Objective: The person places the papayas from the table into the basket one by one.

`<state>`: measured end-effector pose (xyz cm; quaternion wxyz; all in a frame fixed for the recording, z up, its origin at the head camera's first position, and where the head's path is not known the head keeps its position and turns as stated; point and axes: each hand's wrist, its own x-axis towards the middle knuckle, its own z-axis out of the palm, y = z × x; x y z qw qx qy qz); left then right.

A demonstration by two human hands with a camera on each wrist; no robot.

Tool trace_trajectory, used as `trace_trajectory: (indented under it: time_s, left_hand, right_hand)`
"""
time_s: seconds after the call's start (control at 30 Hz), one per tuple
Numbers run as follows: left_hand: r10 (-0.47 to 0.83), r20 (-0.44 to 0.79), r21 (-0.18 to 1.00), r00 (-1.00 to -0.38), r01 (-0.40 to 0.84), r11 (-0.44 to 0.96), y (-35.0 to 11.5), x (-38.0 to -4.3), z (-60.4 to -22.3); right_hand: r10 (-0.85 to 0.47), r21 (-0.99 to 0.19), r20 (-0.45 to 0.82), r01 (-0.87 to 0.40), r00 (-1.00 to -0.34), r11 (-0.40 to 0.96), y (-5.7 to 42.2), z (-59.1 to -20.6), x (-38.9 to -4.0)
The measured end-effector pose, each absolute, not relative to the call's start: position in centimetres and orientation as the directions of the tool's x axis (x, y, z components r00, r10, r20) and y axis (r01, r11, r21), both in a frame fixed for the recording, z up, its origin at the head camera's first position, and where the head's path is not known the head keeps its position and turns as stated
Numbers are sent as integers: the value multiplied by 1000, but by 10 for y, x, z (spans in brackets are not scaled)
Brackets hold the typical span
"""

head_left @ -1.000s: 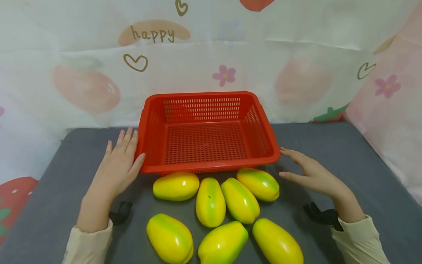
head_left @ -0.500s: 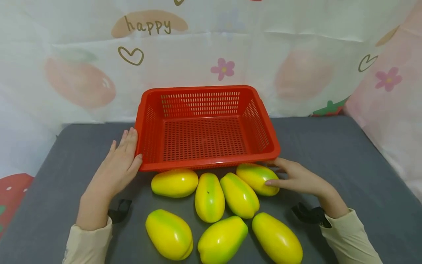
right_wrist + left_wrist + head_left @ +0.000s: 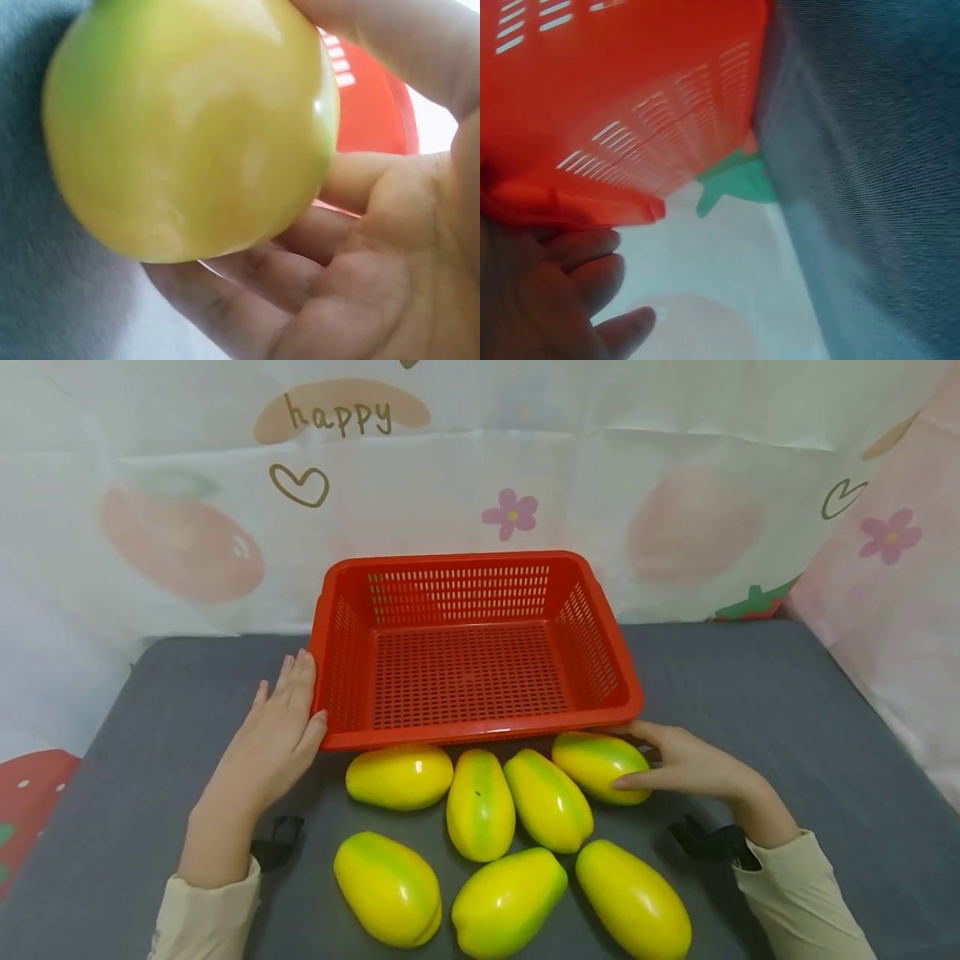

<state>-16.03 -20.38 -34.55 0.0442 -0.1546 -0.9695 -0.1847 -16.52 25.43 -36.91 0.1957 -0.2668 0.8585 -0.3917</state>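
Observation:
A red plastic basket (image 3: 480,724) with slotted walls stands against the back cloth, with nothing inside. My left hand (image 3: 272,735) rests against its left side, fingers straight; in the left wrist view the fingers (image 3: 592,281) lie just under the basket rim (image 3: 577,206). In front of the basket, my right hand (image 3: 686,764) grips the back right papaya (image 3: 598,764), yellow with a green streak. The right wrist view has this papaya (image 3: 187,142) between the thumb and curled fingers (image 3: 225,300), its far side hidden.
Several other papayas lie on the grey table (image 3: 750,693): one (image 3: 399,777) by the basket's front left, two (image 3: 480,806) in the middle, and a nearer row including a left one (image 3: 387,889) and a right one (image 3: 633,897). A printed cloth (image 3: 585,485) hangs behind.
My right hand has moved left from beside the basket and taken hold of the back right papaya, which has shifted slightly right. My left hand stays at the basket's left side.

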Motion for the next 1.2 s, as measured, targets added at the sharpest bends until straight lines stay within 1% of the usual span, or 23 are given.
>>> trace_trajectory:
  time_s: [0.13,0.27,0.47,0.57,0.77,0.97,1.07,1.2]
  left_hand:
    - [284,198,338,-938,338,879,-204,-161,-350]
    - [289,237,321,-927,356,878,-205,-161,-353]
    - [302,226,307,-926,362,880,-206,-160,-352]
    - [304,211,295,-929,357,886,-207,-160,-350]
    - [310,191,288,-931,355,889,-208,-160,-347]
    - [307,191,299,-932,354,886,-208,-160,-348]
    - [298,194,307,-935,346,887,-207,-159,-349]
    - [284,193,316,-939,334,888,-203,-159,-350]
  right_hand:
    - [-616,-804,-171,-253,-769,538,266,-367,-169]
    - [-603,-820,-203,-203,-771,535,280,-365,-172]
    - [-585,-832,-187,-189,-789,521,299,-360,-173]
    - [-562,-826,-178,-188,-808,531,308,-357,-173]
    - [-488,-782,-168,-185,-857,595,321,-350,-173]
    - [-444,-773,-124,-195,-887,604,330,-345,-170]
    - [-393,-764,-100,-182,-914,619,334,-342,-168]
    - [-283,-760,-89,-118,-955,639,337,-340,-167]
